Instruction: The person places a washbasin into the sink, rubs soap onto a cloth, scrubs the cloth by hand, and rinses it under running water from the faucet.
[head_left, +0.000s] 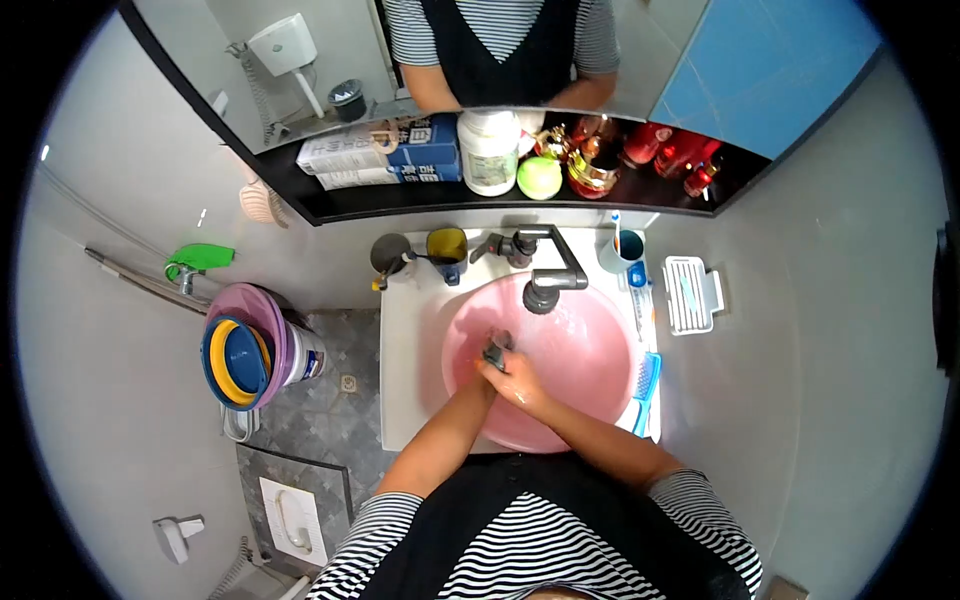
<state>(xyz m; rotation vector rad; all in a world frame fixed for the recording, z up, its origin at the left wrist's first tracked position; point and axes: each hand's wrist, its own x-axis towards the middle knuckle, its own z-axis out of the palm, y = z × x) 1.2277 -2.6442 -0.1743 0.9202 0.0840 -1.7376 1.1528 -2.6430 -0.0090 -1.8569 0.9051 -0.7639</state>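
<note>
Both of my hands are together over the left part of a pink basin (590, 400), which sits in the washstand. My right hand (517, 382), wet, has its fingers closed around a small dark, wet bundle (496, 352) that looks like cloth; its kind is not clear. My left hand (484, 368) is pressed against the same bundle, mostly hidden behind the right one. A black faucet (541, 294) reaches over the basin, to the upper right of my hands. Shallow water appears in the basin.
A dark cup (390, 256), a yellow-lined cup (447, 243) and a toothbrush cup (622, 250) line the counter's back. A blue comb (648, 385) lies at right. Above are a shelf of bottles (490, 155) and a mirror. Stacked basins (240, 362) stand at left.
</note>
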